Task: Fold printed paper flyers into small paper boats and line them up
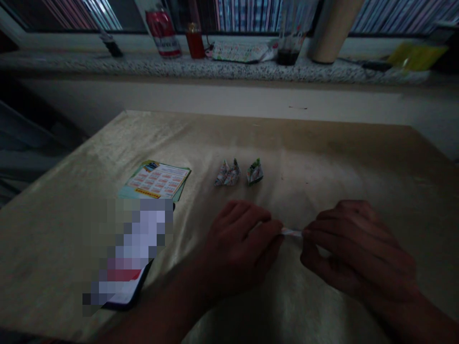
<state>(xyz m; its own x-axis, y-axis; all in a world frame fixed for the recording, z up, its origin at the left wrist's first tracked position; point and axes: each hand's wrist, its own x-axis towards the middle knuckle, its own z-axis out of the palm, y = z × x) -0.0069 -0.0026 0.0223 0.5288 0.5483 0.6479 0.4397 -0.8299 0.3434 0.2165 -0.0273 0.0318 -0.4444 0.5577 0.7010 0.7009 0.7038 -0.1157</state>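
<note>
Between my two hands stretches a narrow folded strip of printed paper [292, 232], low over the table. My left hand [244, 243] is closed on its left end, the fingers bent. The right end sits in a pinch between the thumb and fingers of my right hand [355, 248]. Most of the strip is hidden by my fingers. Just beyond my left hand stand small folded paper pieces: a two-peaked one [227, 173] and a single-peaked one [255, 172] to its right, both printed.
Left of my hands lie a phone [125, 291], its screen blurred out, and a few printed calendar cards [158, 179]. A cloth covers the table [304, 153]. Behind, the stone windowsill [233, 69] holds a red can [163, 33], a red bottle [195, 43], a glass [288, 52] and a cardboard tube [333, 33].
</note>
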